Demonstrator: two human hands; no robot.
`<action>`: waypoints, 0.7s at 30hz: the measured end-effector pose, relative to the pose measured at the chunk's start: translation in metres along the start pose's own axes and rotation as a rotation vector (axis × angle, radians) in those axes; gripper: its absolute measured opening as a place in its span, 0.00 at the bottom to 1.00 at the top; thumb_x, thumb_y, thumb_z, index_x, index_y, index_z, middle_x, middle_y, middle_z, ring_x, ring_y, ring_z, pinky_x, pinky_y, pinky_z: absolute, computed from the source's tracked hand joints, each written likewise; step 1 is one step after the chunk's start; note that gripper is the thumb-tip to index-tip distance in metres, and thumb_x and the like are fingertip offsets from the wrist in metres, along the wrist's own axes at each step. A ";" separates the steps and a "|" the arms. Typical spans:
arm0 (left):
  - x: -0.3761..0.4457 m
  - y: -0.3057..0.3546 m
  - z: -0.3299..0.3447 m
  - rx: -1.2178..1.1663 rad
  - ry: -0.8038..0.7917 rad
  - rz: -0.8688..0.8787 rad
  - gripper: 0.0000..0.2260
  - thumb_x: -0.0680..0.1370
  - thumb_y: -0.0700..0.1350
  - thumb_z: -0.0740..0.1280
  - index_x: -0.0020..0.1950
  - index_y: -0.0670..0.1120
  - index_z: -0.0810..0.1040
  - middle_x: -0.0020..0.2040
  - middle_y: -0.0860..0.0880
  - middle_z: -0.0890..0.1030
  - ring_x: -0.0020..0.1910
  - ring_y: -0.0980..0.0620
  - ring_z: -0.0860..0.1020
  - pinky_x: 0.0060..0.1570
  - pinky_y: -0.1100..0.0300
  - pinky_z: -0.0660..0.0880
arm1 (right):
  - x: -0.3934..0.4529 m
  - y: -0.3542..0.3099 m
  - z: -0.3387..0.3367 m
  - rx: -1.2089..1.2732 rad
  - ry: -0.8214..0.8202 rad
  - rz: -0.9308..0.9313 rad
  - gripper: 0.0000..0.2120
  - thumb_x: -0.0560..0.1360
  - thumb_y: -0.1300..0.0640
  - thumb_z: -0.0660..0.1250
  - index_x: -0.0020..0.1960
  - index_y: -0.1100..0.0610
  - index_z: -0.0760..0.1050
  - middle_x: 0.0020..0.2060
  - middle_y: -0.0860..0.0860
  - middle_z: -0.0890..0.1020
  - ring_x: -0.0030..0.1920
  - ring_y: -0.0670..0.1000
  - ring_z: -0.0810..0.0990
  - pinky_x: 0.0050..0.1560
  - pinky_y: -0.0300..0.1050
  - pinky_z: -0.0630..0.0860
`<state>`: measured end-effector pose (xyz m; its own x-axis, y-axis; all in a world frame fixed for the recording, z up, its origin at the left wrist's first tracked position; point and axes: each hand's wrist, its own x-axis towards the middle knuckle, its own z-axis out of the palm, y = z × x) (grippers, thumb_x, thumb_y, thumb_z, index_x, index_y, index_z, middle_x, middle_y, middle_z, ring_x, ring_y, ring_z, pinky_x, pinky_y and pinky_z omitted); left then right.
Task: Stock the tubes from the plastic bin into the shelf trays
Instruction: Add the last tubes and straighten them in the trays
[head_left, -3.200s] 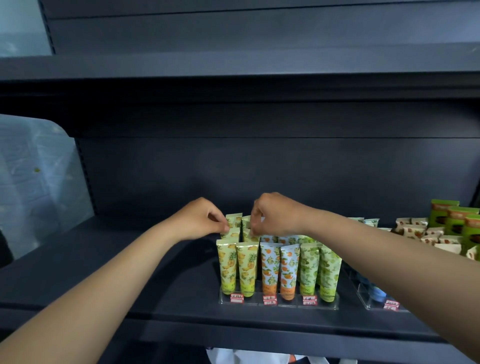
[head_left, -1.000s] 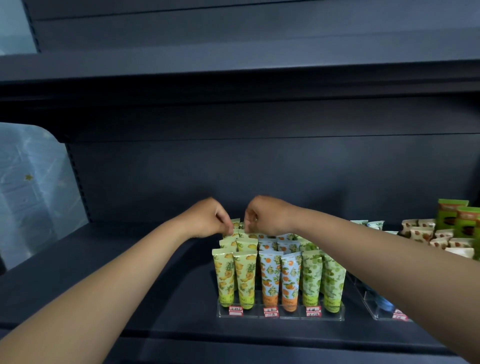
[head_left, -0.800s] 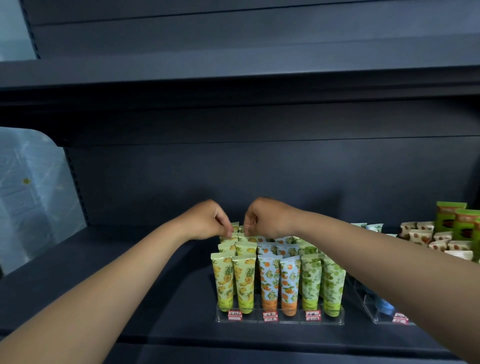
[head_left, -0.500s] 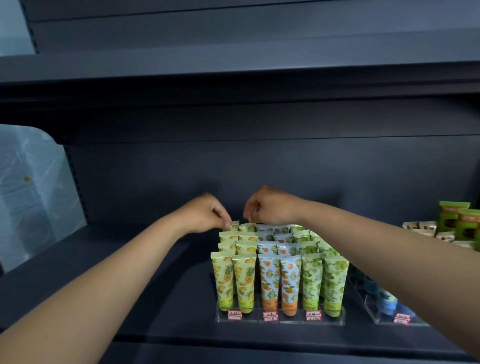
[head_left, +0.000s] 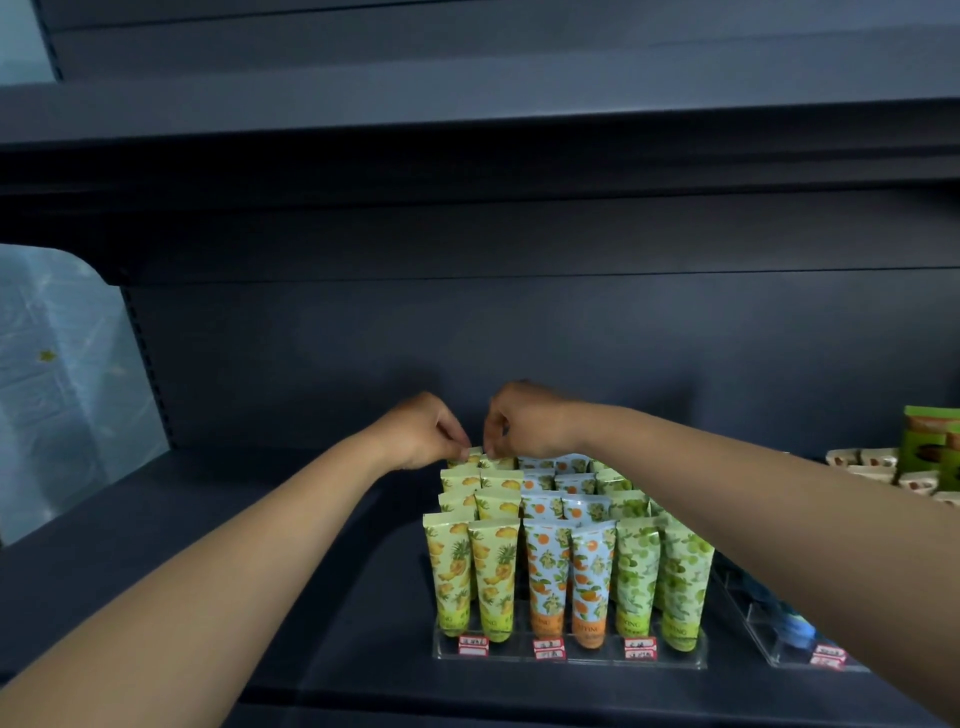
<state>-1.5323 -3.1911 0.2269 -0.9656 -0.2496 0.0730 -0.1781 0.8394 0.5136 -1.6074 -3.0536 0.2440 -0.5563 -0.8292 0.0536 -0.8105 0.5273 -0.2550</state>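
Note:
A clear shelf tray (head_left: 569, 656) on the dark shelf holds upright tubes in rows: yellow pineapple tubes (head_left: 471, 571) on the left, orange-print tubes (head_left: 566, 577) in the middle, green tubes (head_left: 660, 577) on the right. My left hand (head_left: 415, 434) and my right hand (head_left: 524, 421) reach over the back of the tray. Each hand pinches the crimped top of a yellow tube (head_left: 480, 460) in the rearmost row. The plastic bin is out of sight.
A second clear tray (head_left: 800, 652) with blue tubes sits to the right, partly behind my right forearm. Small beige packs (head_left: 862, 460) and green boxes (head_left: 930, 447) stand at the far right. Bare dark shelf (head_left: 208, 519) stretches to the left; another shelf board runs overhead.
Both hands have stayed at the back of the yellow rows, rising a little and settling again on the rearmost tube tops. The view has shifted slightly, so more rows of tubes show.

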 end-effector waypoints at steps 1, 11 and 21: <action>0.000 0.000 0.001 0.001 0.007 0.001 0.03 0.73 0.42 0.71 0.46 0.47 0.84 0.40 0.53 0.81 0.43 0.56 0.77 0.43 0.67 0.70 | 0.001 -0.001 0.001 0.002 -0.003 -0.006 0.06 0.74 0.56 0.68 0.48 0.55 0.83 0.50 0.50 0.83 0.51 0.50 0.80 0.50 0.42 0.76; -0.001 -0.002 0.004 -0.005 0.055 0.019 0.05 0.73 0.39 0.70 0.42 0.47 0.85 0.37 0.55 0.81 0.37 0.61 0.76 0.35 0.72 0.68 | 0.001 -0.002 0.006 -0.003 0.039 -0.004 0.07 0.74 0.56 0.69 0.48 0.57 0.82 0.47 0.52 0.84 0.46 0.50 0.81 0.44 0.40 0.74; -0.002 0.002 0.000 0.015 0.028 0.027 0.04 0.73 0.39 0.70 0.43 0.45 0.85 0.35 0.57 0.80 0.37 0.61 0.76 0.37 0.72 0.69 | -0.005 0.008 0.001 0.055 0.025 0.059 0.09 0.73 0.54 0.70 0.50 0.58 0.83 0.49 0.52 0.84 0.50 0.51 0.81 0.54 0.47 0.78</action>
<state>-1.5309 -3.1890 0.2272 -0.9645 -0.2399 0.1101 -0.1554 0.8532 0.4979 -1.6107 -3.0460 0.2404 -0.6082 -0.7914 0.0612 -0.7651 0.5639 -0.3109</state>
